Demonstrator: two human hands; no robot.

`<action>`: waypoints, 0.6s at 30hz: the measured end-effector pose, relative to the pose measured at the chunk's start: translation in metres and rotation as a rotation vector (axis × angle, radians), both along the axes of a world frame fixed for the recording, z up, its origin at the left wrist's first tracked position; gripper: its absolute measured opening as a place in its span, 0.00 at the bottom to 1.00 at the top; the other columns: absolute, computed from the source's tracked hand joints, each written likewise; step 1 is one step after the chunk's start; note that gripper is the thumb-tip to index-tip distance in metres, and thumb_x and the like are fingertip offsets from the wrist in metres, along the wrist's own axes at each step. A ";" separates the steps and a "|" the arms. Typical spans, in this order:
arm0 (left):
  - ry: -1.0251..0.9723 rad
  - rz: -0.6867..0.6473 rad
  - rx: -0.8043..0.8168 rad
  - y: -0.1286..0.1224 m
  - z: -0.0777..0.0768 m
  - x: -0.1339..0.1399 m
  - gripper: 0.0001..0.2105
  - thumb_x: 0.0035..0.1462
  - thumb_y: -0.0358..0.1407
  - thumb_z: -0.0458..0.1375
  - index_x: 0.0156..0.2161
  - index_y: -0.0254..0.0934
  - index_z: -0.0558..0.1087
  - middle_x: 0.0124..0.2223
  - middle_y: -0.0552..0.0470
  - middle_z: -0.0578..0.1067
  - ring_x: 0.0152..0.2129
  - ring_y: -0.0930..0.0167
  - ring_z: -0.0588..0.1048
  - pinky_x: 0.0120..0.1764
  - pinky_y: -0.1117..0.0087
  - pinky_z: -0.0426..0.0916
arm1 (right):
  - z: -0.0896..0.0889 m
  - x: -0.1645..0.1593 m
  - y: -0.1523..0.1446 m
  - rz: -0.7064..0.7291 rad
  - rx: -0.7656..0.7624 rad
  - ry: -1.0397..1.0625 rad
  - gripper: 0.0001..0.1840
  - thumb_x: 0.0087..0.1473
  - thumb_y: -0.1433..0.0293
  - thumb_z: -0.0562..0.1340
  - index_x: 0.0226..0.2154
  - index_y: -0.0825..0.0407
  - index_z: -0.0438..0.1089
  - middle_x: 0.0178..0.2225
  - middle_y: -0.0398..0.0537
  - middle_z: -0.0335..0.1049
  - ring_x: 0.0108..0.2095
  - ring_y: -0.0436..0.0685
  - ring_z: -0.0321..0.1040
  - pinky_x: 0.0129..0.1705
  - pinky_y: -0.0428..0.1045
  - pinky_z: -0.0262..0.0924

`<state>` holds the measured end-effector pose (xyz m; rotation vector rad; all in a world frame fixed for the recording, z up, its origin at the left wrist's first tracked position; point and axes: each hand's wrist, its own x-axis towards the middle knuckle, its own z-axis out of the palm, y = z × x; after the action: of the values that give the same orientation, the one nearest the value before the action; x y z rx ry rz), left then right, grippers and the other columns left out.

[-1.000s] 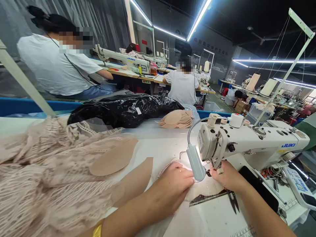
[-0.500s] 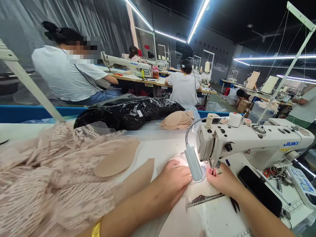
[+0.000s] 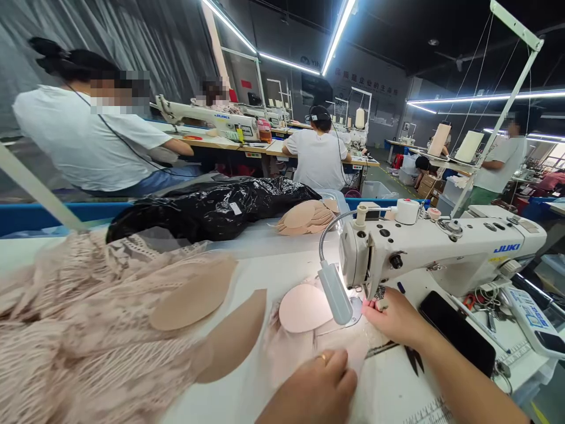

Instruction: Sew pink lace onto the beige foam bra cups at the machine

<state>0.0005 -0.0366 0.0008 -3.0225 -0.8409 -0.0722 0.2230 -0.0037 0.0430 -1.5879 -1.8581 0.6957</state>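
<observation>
Holding right hand (image 3: 388, 316) part-closed at sewing machine (image 3: 445, 253), likely for close control; left hand (image 3: 315, 383) half-curled toward near edge of tabletop (image 3: 388, 388). Can't tell either grip. Lying well in from far edge: pale oval (image 3: 302, 309) on sheer fabric (image 3: 282, 353), beside lamp (image 3: 335, 292), probably for light.

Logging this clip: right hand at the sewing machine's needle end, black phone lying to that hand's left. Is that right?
Only the side is wrong: the black phone lies to the right of the right hand, as the head view shows.
</observation>
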 end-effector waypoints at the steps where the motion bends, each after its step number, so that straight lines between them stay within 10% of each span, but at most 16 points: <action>1: 0.000 0.038 -0.019 0.007 0.011 0.001 0.08 0.55 0.26 0.62 0.39 0.39 0.77 0.42 0.44 0.81 0.36 0.57 0.78 0.36 0.57 0.71 | -0.001 0.000 0.000 0.001 0.009 -0.004 0.15 0.57 0.68 0.58 0.24 0.47 0.50 0.24 0.38 0.52 0.27 0.53 0.49 0.30 0.48 0.46; 6: -0.046 0.086 -0.070 0.037 0.045 -0.011 0.16 0.52 0.28 0.64 0.47 0.40 0.74 0.46 0.46 0.80 0.42 0.55 0.77 0.41 0.57 0.70 | -0.006 0.001 0.002 0.017 0.050 -0.007 0.11 0.58 0.68 0.57 0.26 0.47 0.56 0.26 0.39 0.58 0.28 0.53 0.53 0.30 0.48 0.48; 18: -0.077 0.156 -0.113 0.047 0.048 -0.006 0.17 0.55 0.22 0.56 0.48 0.39 0.78 0.44 0.46 0.81 0.42 0.58 0.77 0.49 0.52 0.68 | 0.002 0.000 0.000 0.021 0.025 -0.122 0.15 0.60 0.71 0.56 0.25 0.48 0.50 0.24 0.36 0.52 0.28 0.53 0.50 0.33 0.48 0.44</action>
<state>-0.0052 0.0103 0.0487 -3.0615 -1.1213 -0.1468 0.2228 -0.0035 0.0452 -1.6292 -1.9650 0.5941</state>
